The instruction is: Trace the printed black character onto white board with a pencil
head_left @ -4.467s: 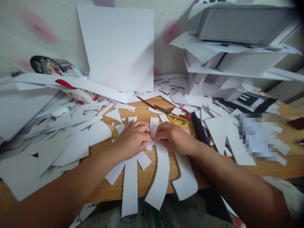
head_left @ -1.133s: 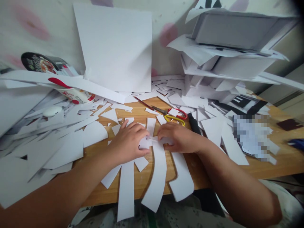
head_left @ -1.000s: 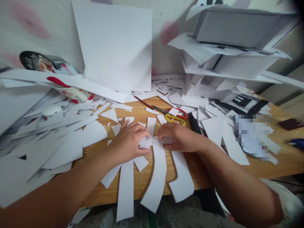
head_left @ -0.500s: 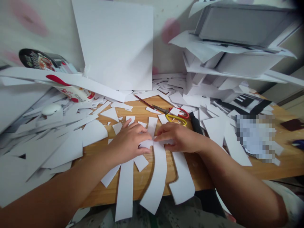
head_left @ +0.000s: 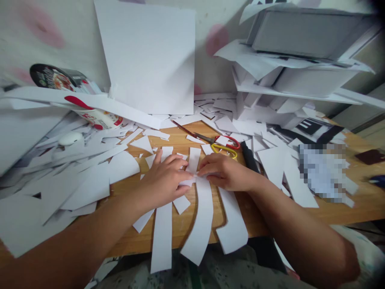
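Note:
Several cut white foam board strips lie together on the wooden table (head_left: 186, 228). A straight strip (head_left: 162, 237) and a curved strip (head_left: 202, 218) run toward me, and a hook-ended strip (head_left: 233, 224) lies at their right. My left hand (head_left: 167, 178) rests over the pieces with its fingers spread, one fingertip at the top of the curved strip. Opposite it, my right hand (head_left: 225, 170) is bent, thumb and forefinger around a short cross strip (head_left: 207, 172) that they partly hide. The fingertips of both hands almost meet there.
Scissors (head_left: 207, 138) with red and yellow handles lie beyond my hands, near a black rolled object (head_left: 249, 155). Foam board scraps (head_left: 87, 176) are heaped at the left. A large white panel (head_left: 147, 60) leans on the wall, and a white shelf structure (head_left: 288, 86) stands at the back right.
The view has shifted slightly, so the left-side things appear a little to the right. My left fingertips have moved a little closer to the right hand's at the joint. The strips keep their arrangement.

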